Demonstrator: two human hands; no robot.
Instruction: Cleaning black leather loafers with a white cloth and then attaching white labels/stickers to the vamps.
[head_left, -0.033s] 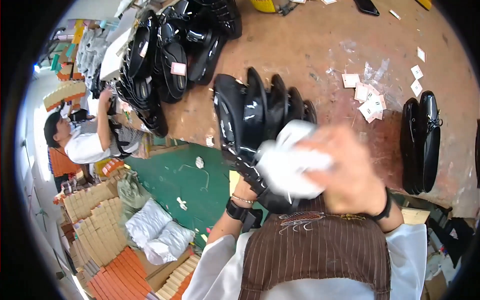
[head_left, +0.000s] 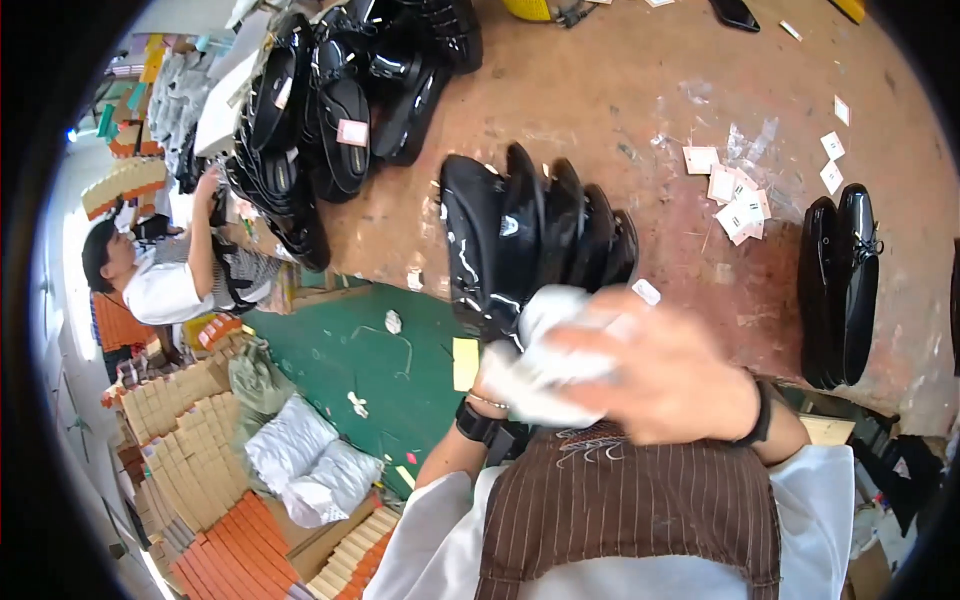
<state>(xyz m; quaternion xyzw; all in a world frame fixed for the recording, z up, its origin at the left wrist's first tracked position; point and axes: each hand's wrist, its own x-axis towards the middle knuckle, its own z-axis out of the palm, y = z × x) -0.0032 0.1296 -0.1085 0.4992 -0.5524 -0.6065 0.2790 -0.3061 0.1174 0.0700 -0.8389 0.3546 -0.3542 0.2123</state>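
Observation:
A row of glossy black shoes (head_left: 540,230) stands side by side on the worn brown table (head_left: 620,90), right in front of me. My right hand (head_left: 665,380), blurred, is closed on a crumpled wad of white paper (head_left: 550,345) at the near end of that row. My left hand (head_left: 487,392) comes up beneath the wad. Only its wrist shows, with a black watch and a thin bracelet; its fingers are hidden by the paper and the nearest shoe.
A pair of black lace-up shoes (head_left: 840,285) lies at the right, with white tags (head_left: 735,200) scattered beside it. A heap of black shoes (head_left: 340,110) fills the far left of the table. A co-worker (head_left: 160,280) sits at the left, above stacked boxes (head_left: 200,430) and silver bags (head_left: 300,450) on the green floor (head_left: 370,350).

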